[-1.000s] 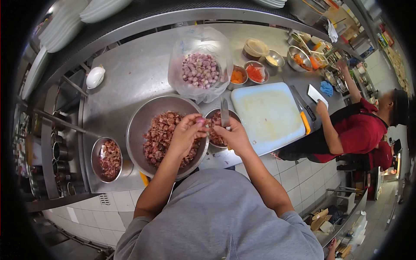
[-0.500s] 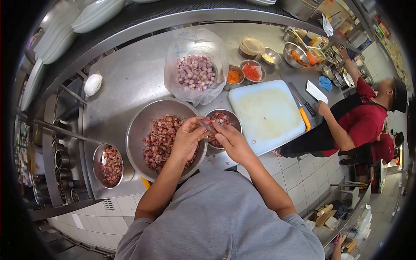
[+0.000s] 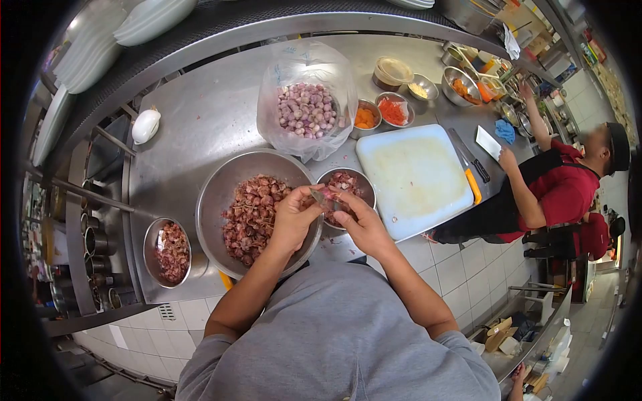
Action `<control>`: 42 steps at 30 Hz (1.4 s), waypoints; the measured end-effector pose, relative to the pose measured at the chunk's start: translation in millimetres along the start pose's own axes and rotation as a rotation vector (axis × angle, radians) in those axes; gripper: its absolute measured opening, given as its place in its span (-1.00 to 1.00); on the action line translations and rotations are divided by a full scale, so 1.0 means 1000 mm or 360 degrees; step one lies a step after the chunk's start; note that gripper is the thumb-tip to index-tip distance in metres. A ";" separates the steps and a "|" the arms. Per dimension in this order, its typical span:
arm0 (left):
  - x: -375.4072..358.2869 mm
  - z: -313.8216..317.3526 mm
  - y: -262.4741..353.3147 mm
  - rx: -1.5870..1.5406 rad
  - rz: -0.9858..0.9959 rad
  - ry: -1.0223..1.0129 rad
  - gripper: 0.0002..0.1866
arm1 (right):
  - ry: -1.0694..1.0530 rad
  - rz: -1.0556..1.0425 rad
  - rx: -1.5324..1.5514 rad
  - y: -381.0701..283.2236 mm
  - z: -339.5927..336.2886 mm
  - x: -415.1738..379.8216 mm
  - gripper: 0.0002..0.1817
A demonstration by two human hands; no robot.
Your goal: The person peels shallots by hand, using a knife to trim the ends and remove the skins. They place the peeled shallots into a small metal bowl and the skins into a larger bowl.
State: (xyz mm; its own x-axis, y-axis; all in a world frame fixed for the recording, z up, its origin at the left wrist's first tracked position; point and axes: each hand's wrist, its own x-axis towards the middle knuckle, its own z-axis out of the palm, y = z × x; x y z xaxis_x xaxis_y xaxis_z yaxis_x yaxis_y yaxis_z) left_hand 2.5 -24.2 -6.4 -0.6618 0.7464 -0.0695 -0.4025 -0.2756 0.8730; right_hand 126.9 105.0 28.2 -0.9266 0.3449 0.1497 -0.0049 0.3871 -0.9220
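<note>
Head view shows the left hand (image 3: 296,217) pinching a reddish shallot (image 3: 328,194) against a small knife (image 3: 317,196) gripped in the right hand (image 3: 364,224) near the counter's front edge (image 3: 341,248), peeling apparently underway and calling for steady control.

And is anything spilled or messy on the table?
A little: reddish scraps, maybe peel, lie on the steel counter near the small bowl beside the white cutting board, and a speck sits on the board. They look stray, being outside the bowls.
</note>
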 end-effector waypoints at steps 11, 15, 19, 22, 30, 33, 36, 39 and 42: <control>-0.001 0.006 0.014 -0.0234 -0.0195 -0.0085 -0.68 | 0.0118 -0.0133 -0.0330 -0.005 -0.002 0.004 -0.64; -0.004 0.008 -0.009 0.0053 0.0249 -0.0110 -0.66 | 0.0207 0.0066 0.0623 0.011 0.015 0.007 -0.70; 0.001 0.015 0.001 -0.0261 -0.0092 0.0015 -0.66 | 0.0077 0.0627 0.1159 0.008 0.004 0.005 -0.78; 0.007 0.003 -0.007 -0.0477 -0.0161 -0.0062 -0.66 | 0.0078 0.0754 0.1534 0.011 0.005 0.004 -0.81; 0.012 -0.004 -0.016 -0.0282 -0.0193 -0.0043 -0.68 | 0.0161 0.0792 0.1374 0.015 0.004 0.005 -0.81; 0.013 -0.008 -0.012 -0.0448 -0.0307 -0.0110 -0.71 | 0.0190 0.0771 0.1304 0.016 -0.002 0.007 -0.78; 0.012 -0.008 -0.012 -0.0723 -0.0337 -0.0199 -0.69 | 0.0160 0.0796 0.1244 0.017 0.003 0.007 -0.75; 0.017 -0.010 -0.017 -0.0843 -0.0370 -0.0171 -0.69 | 0.0045 0.0758 0.1164 0.018 0.003 0.008 -0.64; 0.022 -0.015 -0.022 -0.0723 -0.0292 -0.0215 -0.68 | 0.0102 0.0755 0.1101 0.018 0.006 0.009 -0.52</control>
State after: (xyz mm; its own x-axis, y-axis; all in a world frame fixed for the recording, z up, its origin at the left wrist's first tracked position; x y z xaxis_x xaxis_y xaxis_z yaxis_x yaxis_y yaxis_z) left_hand -12.1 -10.7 -34.5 -0.4788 0.8707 -0.1124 -0.7587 -0.3459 0.5521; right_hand 115.9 110.0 11.4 -0.8656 0.3948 -0.3080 0.1310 -0.4152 -0.9003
